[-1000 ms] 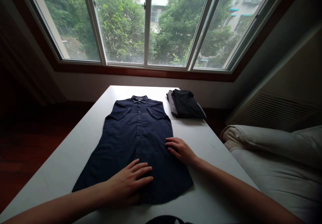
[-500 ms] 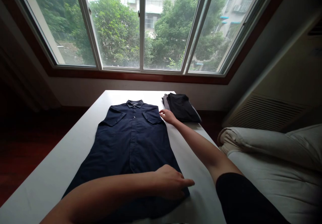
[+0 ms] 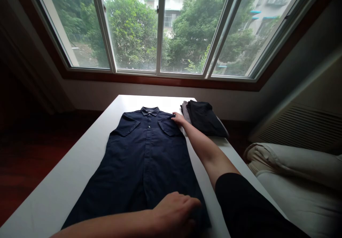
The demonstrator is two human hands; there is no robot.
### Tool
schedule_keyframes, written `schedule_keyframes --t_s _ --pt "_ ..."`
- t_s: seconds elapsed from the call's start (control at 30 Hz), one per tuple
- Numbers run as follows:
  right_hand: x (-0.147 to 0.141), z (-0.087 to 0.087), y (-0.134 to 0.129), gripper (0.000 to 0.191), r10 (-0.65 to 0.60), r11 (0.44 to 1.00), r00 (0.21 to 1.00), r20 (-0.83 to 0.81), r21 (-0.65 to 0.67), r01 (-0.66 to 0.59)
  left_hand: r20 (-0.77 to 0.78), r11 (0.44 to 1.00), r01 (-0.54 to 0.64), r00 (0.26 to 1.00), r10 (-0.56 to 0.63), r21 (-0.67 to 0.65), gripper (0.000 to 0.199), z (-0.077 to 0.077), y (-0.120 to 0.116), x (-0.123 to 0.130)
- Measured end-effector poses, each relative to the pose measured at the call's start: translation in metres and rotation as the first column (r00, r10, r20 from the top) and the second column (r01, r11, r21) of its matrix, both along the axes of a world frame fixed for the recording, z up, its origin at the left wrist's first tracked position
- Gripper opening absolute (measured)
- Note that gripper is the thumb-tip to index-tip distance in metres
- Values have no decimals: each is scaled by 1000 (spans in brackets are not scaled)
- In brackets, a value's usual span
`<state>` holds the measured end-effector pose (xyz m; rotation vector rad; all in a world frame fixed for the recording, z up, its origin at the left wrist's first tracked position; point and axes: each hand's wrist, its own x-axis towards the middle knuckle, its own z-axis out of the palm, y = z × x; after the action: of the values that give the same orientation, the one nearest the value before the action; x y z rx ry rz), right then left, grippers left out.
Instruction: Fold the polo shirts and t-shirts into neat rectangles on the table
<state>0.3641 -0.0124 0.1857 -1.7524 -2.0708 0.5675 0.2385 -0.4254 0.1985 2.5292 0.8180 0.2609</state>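
Note:
A dark navy short-sleeved button-up shirt [image 3: 128,159] lies front up on a white table [image 3: 91,138]. Its collar points to the window, and both sleeves are folded in over the chest. My right hand [image 3: 179,119] pinches the shirt's right edge at the shoulder, thumb and fingers closed on the cloth. Across the lower part of the shirt reaches my left arm. Curled over the lower right side, my left hand [image 3: 175,211] has its fingers closed on the fabric; the fingertips are partly hidden.
Folded dark and grey garments [image 3: 207,118] are piled at the table's far right edge. A pale sofa [image 3: 296,166] stands to the right, beyond a gap. Behind the table are a low wall and a wide window [image 3: 160,35].
My right hand has moved from beside the sleeve onto the shoulder edge. My left hand's outstretched finger has curled down over the shirt's lower right side. The view has shifted slightly.

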Motion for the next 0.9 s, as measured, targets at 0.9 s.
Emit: schedule_keyframes --t_s 0.9 --pt "-21 27 -14 33 -61 944 843 -534 -305 -125 -212 929 306 942 -262 210 30 16 13 44"
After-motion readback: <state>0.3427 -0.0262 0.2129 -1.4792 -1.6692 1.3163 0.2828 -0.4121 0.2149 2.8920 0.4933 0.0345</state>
